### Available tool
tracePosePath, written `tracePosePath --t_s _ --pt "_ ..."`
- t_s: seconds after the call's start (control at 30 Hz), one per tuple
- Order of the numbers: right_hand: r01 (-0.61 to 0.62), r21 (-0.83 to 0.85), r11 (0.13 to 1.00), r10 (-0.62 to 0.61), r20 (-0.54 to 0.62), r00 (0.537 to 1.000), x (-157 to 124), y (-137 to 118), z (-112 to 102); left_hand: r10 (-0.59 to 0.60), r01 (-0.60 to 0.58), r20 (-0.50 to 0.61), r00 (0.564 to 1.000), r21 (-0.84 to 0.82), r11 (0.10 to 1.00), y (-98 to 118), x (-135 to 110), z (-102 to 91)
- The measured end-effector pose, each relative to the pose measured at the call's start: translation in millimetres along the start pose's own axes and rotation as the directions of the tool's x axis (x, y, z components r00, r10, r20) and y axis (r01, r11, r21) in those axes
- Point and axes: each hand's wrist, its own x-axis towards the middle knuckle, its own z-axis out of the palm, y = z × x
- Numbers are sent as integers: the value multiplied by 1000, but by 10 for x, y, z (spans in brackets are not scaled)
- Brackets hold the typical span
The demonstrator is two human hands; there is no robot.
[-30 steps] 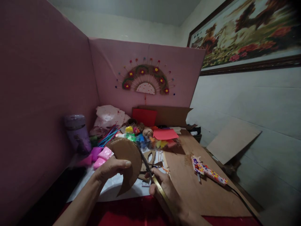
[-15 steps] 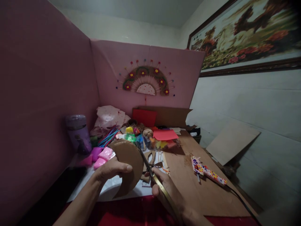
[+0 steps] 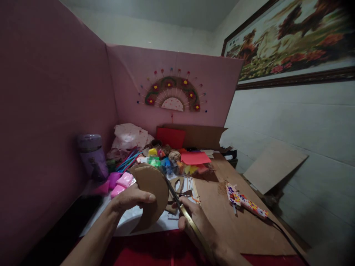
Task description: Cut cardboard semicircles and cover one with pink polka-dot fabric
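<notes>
— What is happening at the worktop's near edge?

— The left hand (image 3: 130, 199) is pinching a curved cardboard piece (image 3: 151, 195) upright; the right hand (image 3: 196, 221) is gripping scissors (image 3: 177, 201), blades running along the cardboard's right edge, pointing away.

Cardboard crescent (image 3: 152, 192) matt brown; scissors (image 3: 185, 215) glossy brass-toned metal; table (image 3: 235, 229) smooth bare wood; pink clay packets (image 3: 122, 182) shiny plastic.
</notes>
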Motion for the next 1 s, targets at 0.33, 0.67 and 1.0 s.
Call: tracePosePath --t_s 0.33,0.67,1.0 --pt "-53 113 992 57 -29 998 -43 27 59 -92 93 -15 996 97 991 57 -44 3" --pt "40 -34 999 -38 68 997 -104 -102 -150 -131 121 63 989 144 982 82 -53 7" --pt "49 -158 986 -37 77 996 -87 -158 -189 -135 113 110 985 186 976 106 -73 38"
